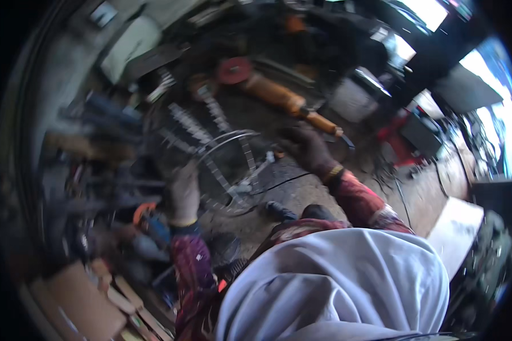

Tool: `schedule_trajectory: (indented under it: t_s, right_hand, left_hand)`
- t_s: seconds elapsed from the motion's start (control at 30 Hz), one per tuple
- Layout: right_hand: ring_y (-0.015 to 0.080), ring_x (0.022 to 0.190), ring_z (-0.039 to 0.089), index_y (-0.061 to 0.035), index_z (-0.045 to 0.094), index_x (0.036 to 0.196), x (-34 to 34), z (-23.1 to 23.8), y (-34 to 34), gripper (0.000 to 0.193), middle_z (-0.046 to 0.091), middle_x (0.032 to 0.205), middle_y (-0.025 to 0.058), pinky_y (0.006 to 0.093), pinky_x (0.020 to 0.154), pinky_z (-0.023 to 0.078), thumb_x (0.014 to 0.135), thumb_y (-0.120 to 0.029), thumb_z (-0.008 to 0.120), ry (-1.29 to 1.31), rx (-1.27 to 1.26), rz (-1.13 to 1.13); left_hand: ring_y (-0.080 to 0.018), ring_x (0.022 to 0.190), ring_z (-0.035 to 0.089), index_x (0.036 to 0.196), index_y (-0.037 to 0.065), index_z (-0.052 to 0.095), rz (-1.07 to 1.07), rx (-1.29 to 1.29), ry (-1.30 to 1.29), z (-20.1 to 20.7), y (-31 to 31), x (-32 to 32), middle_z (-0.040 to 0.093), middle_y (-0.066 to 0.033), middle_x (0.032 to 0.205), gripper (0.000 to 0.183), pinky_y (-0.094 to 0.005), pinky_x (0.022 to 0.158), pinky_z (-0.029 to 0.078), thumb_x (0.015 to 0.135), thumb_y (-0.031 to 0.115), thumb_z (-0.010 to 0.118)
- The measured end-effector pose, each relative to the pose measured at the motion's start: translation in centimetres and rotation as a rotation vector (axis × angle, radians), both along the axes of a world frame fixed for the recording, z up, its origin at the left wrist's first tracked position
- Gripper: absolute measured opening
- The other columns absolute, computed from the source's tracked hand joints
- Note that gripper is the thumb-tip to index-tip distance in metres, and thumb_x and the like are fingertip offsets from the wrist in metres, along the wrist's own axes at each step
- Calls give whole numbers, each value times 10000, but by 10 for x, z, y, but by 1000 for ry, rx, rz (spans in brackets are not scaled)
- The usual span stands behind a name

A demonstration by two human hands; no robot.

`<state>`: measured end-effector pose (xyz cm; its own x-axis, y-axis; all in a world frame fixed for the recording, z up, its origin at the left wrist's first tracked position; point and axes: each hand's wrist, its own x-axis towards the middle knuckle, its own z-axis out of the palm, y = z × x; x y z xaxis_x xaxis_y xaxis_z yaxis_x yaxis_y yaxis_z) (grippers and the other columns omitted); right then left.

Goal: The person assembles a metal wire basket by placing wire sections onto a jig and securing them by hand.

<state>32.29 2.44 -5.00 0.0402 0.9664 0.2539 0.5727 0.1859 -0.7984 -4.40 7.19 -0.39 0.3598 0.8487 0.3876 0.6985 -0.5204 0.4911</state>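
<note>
A round frame of thin metal [227, 136] with several bars across it stands in the middle, in front of me. My left hand [184, 192] is closed at its left rim, though blur softens the fingers. To the right of the frame is my right hand [308, 149], dark and smeared, so its finger pose is unclear. Just beyond that hand lies an orange angle grinder [276, 94] with a red disc [234, 70] at its far left end. A small pale metal piece [261, 166] sits by the frame's lower right side.
Left of me are blurred metal parts and a blue tool with an orange ring [146, 212]. Cardboard [84, 298] and wood strips lie at the lower left. A red and black machine [407, 136] stands at right, with cables on the ground and a white panel [455, 233] nearer me.
</note>
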Motion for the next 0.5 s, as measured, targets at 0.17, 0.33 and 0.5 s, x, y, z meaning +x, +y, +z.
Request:
schedule_trajectory:
  t_s: [0.17,0.33,0.5]
  right_hand:
    - [244,988,720,-10,722,1204,2,-15,-14,284,745,1089,159,375,885,560,981,-185,712,153,-18,-31]
    - [250,956,711,-16,726,1190,-33,13,28,259,734,1047,137,369,867,551,982,-164,686,332,26,63]
    - [248,946,709,-12,725,1170,-73,81,83,243,723,1026,139,368,839,554,980,-161,692,187,218,306]
  left_hand:
    - [-345,907,706,1142,93,763,44,53,27,28,-1,18,735,-143,993,205,-416,772,564,969,90,654]
    - [-321,941,718,1161,107,758,168,-50,83,18,-10,4,724,-128,1012,216,-396,770,563,964,103,668]
    - [-317,897,728,1171,154,757,151,67,-8,-4,-2,2,751,-113,1032,212,-410,765,577,975,188,683]
